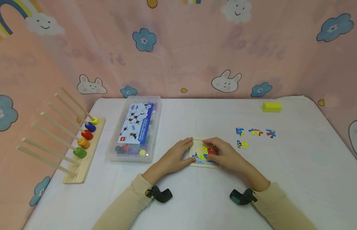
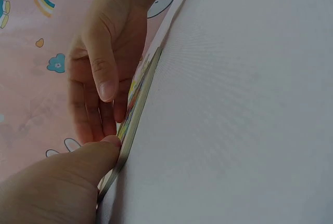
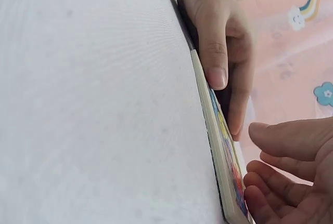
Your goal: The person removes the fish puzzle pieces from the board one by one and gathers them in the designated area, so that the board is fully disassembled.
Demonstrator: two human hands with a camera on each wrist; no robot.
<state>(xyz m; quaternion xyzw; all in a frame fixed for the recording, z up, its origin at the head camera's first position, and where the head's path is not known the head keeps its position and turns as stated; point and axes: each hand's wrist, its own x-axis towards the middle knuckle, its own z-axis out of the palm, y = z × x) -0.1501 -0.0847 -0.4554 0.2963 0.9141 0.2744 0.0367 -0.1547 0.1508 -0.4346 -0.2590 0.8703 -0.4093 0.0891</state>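
A small jigsaw puzzle board (image 1: 197,143) with a pale wooden frame lies flat on the white table, several colourful pieces set inside it. My left hand (image 1: 174,157) holds the board at its left side, thumb at the near left corner and fingers along the far left edge. Over the board's right part is my right hand (image 1: 228,156), its fingers loosely bent and thumb apart from them, as the right wrist view also shows. Part of the picture is hidden beneath this hand. Loose puzzle pieces (image 1: 255,132) lie to the right, beyond the right hand.
A clear plastic box (image 1: 156,127) with a molecular model label stands left of the board. Farther left, a wooden peg stand (image 1: 93,150) carries coloured beads on tall rods. A yellow block (image 1: 271,107) sits at the back right, before a pink patterned cloth (image 1: 178,64).
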